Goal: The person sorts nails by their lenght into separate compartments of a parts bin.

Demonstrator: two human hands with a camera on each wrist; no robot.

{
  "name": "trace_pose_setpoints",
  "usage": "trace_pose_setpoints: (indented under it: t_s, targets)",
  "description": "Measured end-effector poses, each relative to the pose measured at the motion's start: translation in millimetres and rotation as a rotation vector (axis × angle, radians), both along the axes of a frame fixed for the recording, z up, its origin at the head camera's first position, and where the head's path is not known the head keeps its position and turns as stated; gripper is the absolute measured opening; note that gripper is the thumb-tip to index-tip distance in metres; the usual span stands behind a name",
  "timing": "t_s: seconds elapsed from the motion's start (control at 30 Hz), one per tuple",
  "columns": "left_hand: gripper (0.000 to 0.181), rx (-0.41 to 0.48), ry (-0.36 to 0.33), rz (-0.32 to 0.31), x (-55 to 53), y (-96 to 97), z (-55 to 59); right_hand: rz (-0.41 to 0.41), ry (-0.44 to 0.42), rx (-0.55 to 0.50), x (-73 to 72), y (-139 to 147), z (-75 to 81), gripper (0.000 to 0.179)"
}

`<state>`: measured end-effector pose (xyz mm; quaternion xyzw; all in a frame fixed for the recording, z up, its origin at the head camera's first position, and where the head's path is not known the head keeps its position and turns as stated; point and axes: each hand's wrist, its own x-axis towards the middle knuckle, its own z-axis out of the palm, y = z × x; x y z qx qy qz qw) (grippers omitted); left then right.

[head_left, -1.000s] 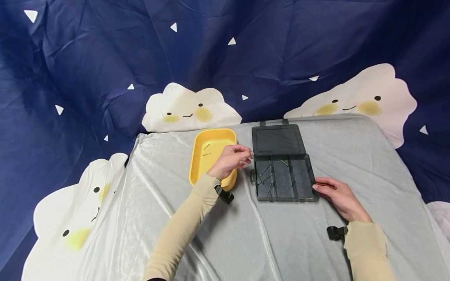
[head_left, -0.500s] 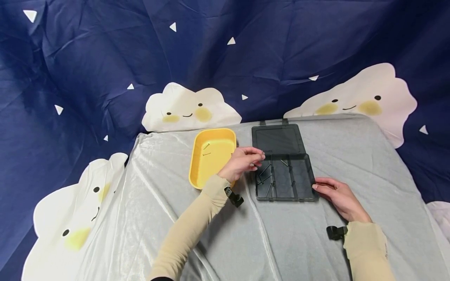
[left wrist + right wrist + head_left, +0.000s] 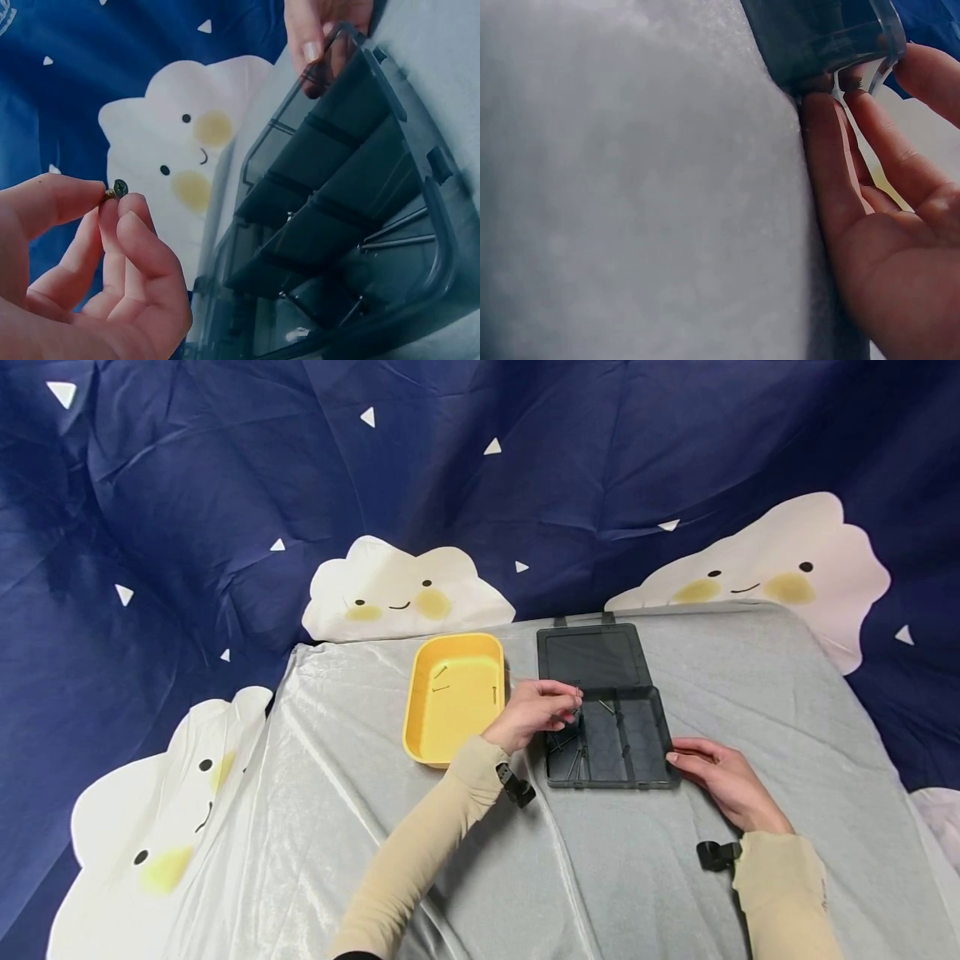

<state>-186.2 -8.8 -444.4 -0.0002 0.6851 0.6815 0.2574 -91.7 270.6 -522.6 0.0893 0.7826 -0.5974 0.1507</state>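
Note:
My left hand (image 3: 532, 714) pinches a small screw between thumb and fingertips, above the left compartment of a dark see-through organizer box (image 3: 602, 752). The left wrist view shows the head of this screw (image 3: 121, 187) standing out past the fingertips; its shank is mostly hidden. Several long screws (image 3: 397, 241) lie in the box's left compartment, and another screw (image 3: 607, 706) is in the middle one. At the box's right side, my right hand (image 3: 726, 781) touches the wall near the front corner, fingers mostly straight and thumb at the rim.
Left of the box stands a yellow tray (image 3: 450, 727) with a few screws (image 3: 440, 672) in it. The box's lid (image 3: 592, 656) lies folded back behind it. A grey cloth (image 3: 615, 877) with folds covers the table, and a blue cloud-print curtain (image 3: 442, 460) hangs behind.
My left hand has moved right with the screw, from beside the yellow tray to over the box's left compartment, uncovering a screw at the tray's right side. The right hand stays put.

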Motion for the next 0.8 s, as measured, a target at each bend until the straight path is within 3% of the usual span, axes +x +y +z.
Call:
trace_pose_setpoints:
  t_s: [0.3, 0.8]
  targets:
    - [0.026, -0.012, -0.051, 0.019, 3.9, 9.4, -11.0, -0.004, -0.005, -0.009, 0.9, 0, 0.5, 0.069]
    - [0.009, -0.029, -0.070, 0.033, 10.6, 22.7, -21.7, -0.014, 0.003, -0.005, 1.5, -1, 2.9, 0.068]
